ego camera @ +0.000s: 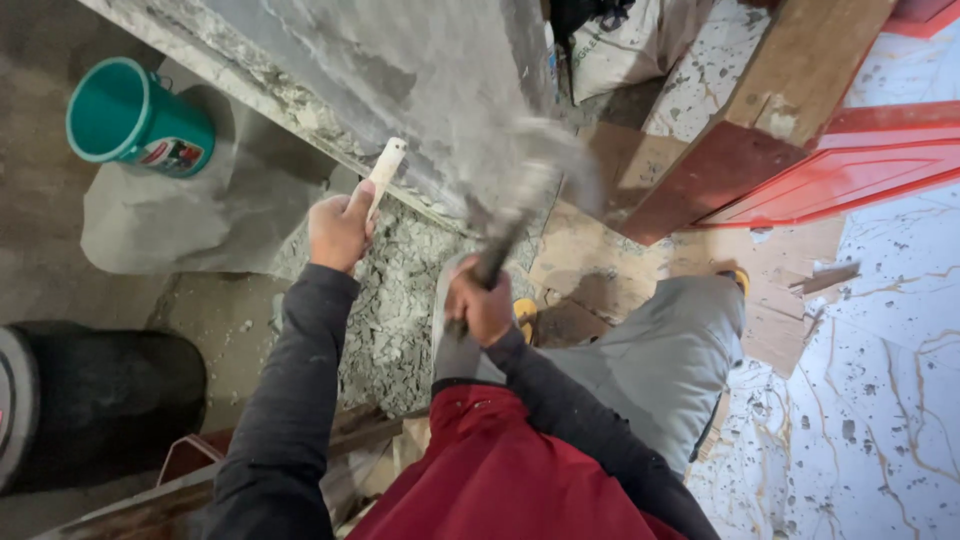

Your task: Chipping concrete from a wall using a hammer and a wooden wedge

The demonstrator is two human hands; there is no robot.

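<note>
My left hand (338, 230) grips a pale chisel (384, 172) whose tip points up at the grey concrete wall (400, 70). Just right of it, my right hand (478, 305) is closed on the dark handle of a hammer (520, 205), whose head is blurred with motion in front of the wall. Broken grey rubble (400, 300) lies heaped on the floor below both hands. My grey-trousered leg (660, 350) is bent to the right of the rubble.
A teal bucket (135, 120) lies at the upper left by a grey sack (170, 225). A black drum (95, 400) stands at the left. A red door (850, 165) and wooden frame (780, 90) lean at the right over marbled floor tiles (880, 400).
</note>
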